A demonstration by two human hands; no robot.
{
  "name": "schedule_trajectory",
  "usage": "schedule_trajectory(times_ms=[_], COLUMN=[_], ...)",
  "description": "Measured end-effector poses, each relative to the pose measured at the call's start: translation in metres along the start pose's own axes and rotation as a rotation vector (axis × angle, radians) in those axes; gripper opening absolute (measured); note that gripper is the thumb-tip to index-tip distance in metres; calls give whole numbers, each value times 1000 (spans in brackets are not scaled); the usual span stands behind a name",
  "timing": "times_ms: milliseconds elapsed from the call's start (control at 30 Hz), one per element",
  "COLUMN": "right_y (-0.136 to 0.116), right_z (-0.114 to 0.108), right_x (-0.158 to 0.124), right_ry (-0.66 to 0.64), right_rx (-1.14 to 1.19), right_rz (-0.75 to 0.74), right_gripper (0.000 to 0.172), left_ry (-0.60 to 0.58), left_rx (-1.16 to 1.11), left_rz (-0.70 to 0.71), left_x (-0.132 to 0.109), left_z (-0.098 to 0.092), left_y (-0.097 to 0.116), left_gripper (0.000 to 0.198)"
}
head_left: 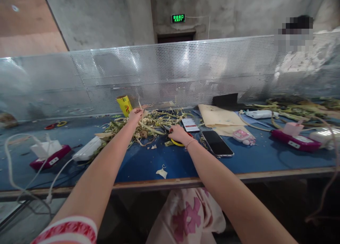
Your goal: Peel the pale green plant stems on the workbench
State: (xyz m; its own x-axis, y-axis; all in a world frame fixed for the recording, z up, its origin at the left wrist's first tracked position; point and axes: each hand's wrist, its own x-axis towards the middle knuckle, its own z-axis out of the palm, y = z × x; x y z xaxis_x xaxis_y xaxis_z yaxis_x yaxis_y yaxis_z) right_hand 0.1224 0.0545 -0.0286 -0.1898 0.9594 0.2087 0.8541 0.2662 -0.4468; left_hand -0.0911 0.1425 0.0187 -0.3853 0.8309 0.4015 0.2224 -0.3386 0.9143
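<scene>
My left hand is closed in a pinch on a thin pale plant stem, whose upper end sticks up above the fingers. Below and beside it spreads a heap of dried plant stems. To its right, my right hand is closed around a pair of scissors with yellow and red handles; the fingers hide much of them. The blades seem to point left at the heap's edge. Just beyond this hand lies a phone with a lit screen.
A dark-screened phone and a pink case lie to the right. Purple power strips with white cables sit at both sides. A yellow packet stands behind the heap. A perforated metal panel closes off the table's back.
</scene>
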Motion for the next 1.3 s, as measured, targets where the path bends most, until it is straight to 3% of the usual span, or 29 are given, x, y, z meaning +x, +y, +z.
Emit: schedule_trajectory(times_ms=[133,300,367,467,533,600,700,833,900,1033,1300], right_y=[1,0,1,2,3,4,4,4,5,5,6], right_z=[0,-1,0,2,3,3,3,4,5,5,5], right_x=[1,1,1,2,3,4,5,6,7,8,9], right_ry=[3,1,12,22,19,17,16,19,17,16,9], right_rx=[1,8,9,2,-5,-8,-10,-17,-20,-11,-11], right_rz=[-8,-2,-4,-10,-16,-19,-21,-23,-20,-20,-28], right_gripper=[28,26,26,27,26,26,27,28,28,26,25], left_ry=[-94,-104,-70,78,179,192,-9,-492,-627,-708,-707], left_rx=[-47,70,139,292,472,669,857,1038,1072,1156,1284], left_rz=[-46,-49,-26,56,149,296,448,426,447,385,252], left_x=[-11,-18,-17,-17,-19,-23,-29,-32,-32,-35,-34], left_z=[6,11,11,10,9,11,23,52,65,76,71], left_y=[5,13,16,17,18,19,20,13,6,-11,-22], left_gripper=[10,11,21,39,45,43,34,41,47,54,45])
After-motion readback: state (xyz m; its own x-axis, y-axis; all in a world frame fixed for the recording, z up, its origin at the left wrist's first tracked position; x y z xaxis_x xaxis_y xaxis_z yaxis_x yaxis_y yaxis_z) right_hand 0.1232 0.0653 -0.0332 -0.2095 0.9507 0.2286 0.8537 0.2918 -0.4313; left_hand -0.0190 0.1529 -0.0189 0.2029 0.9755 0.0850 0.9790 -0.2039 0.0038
